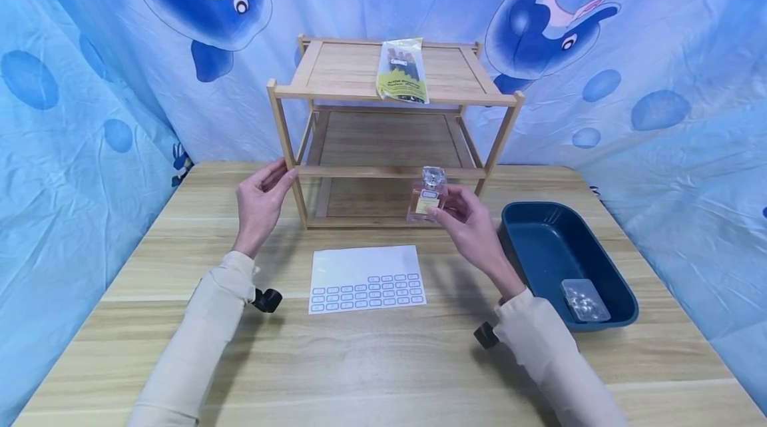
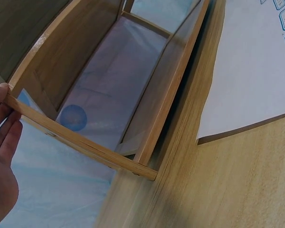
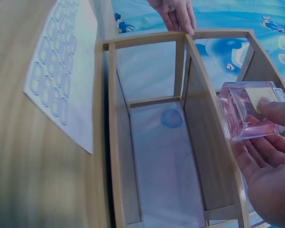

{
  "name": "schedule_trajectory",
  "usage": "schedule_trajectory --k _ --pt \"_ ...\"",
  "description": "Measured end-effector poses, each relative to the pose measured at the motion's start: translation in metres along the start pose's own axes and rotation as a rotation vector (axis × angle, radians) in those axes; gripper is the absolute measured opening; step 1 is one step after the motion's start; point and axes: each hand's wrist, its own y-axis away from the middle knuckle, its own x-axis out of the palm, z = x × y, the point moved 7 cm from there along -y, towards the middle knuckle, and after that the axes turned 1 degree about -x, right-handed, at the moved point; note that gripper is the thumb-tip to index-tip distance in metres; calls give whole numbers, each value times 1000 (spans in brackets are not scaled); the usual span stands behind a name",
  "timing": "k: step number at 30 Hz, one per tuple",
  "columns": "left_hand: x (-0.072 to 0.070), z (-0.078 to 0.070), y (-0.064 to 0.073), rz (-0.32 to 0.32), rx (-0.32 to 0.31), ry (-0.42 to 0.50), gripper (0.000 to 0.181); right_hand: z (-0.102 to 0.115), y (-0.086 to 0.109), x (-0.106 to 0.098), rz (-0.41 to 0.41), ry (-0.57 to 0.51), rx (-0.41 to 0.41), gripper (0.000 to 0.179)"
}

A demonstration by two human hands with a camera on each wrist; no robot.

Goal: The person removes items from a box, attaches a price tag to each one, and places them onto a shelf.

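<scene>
My right hand (image 1: pixel 476 230) pinches a square glass perfume bottle (image 1: pixel 427 202) with pink liquid, a clear faceted cap and a small label stuck near its top. The bottle is upright, in front of the middle tier of a three-tier wooden shelf rack (image 1: pixel 398 172). In the right wrist view, the thumb presses the face of the perfume bottle (image 3: pixel 240 107) while the fingers support its other side. At the rack's left front post, my left hand (image 1: pixel 261 204) grips the wood at middle-tier height, thumb and fingers on either side of the post (image 2: pixel 12 97).
A yellow and clear packet (image 1: pixel 403 74) lies on the top tier. Before the rack is a white sheet of blue-framed labels (image 1: pixel 365 267). On the right stands a dark blue basin (image 1: pixel 542 227) holding a clear plastic box (image 1: pixel 585 300). Blue printed cloth surrounds the table.
</scene>
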Motion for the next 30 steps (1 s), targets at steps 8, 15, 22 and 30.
schedule_trajectory --k 8,15,22,30 --pt "-1 2 1 -7 -8 -1 41 6 -22 5 6 -2 -21 37" --pt "-1 1 1 -13 7 23 40 12 -38 6 -1 -2 -42 39" --pt "0 0 1 -17 27 15 39 16 -53 8 -15 27 -60 38" --pt "-1 0 0 -21 31 16 39 17 -70 14 -24 19 -67 36"
